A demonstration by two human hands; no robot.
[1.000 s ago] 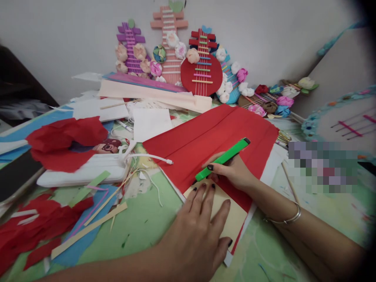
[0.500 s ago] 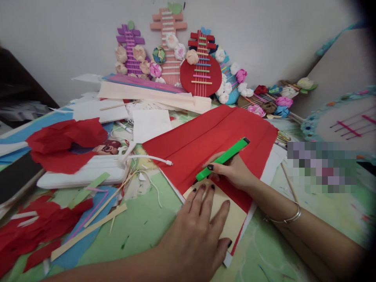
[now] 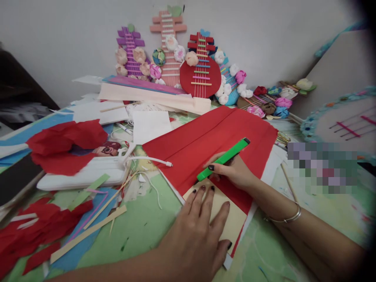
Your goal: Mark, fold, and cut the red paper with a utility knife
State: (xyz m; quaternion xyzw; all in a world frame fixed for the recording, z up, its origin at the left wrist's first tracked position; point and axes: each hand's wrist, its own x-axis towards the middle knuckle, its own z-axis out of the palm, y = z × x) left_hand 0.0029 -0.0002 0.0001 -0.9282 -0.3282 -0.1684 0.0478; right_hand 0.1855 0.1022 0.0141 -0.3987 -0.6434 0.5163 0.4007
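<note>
A large red sheet of paper [image 3: 211, 133] lies on a white sheet [image 3: 273, 160] in front of me. On its near end is a pale yellow piece of card [image 3: 235, 219]. My left hand [image 3: 199, 227] rests flat on this card with fingers spread, holding nothing. My right hand [image 3: 232, 170] grips a bright green marker [image 3: 225, 158], its black end pointing up and right. The marker's lower end meets the red paper at the card's far edge, just beyond my left fingertips. Exactly where the tip touches is hard to make out.
Decorated paper lutes, one of them red [image 3: 200, 76], lean against the wall. On the left are crumpled red paper [image 3: 67, 141], a white device [image 3: 82, 172] with a cable [image 3: 152, 159], and paper strips [image 3: 88, 235]. A thin stick [image 3: 289, 182] lies to the right.
Almost nothing differs. The marker has shifted very slightly to the right along the card's far edge, and my left hand stays where it was.
</note>
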